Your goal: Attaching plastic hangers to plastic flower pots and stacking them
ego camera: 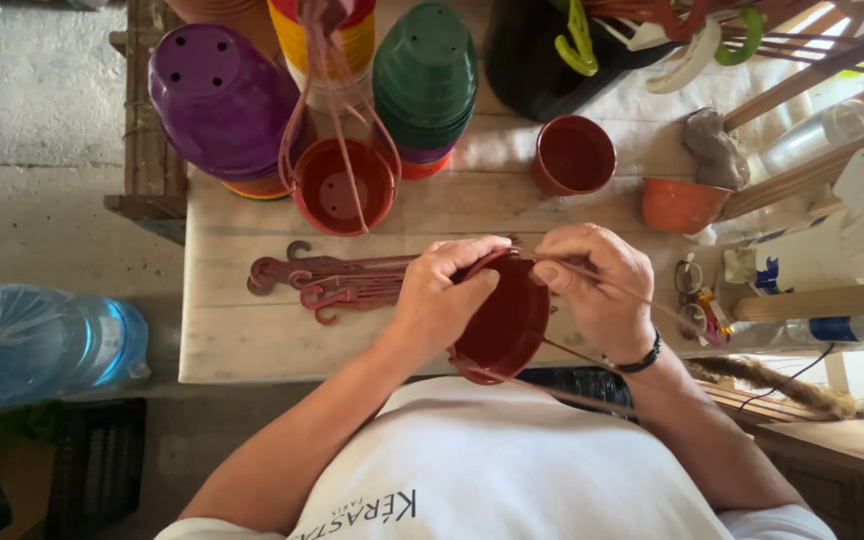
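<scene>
Over the near edge of the table (252, 345), both hands close around a dark red pot (504, 325) tipped on its side. The left hand (442, 295) clasps the pot's rim, its grip shut on it, and the right hand (600, 285) pinches a thin hanger strand (642, 297) at the rim's far side. Just left of them lies a bundle of red hooks (322, 280). Farther back stand a pot with hanger arms fitted (344, 187), a purple stack (222, 100) and a green stack (424, 80).
</scene>
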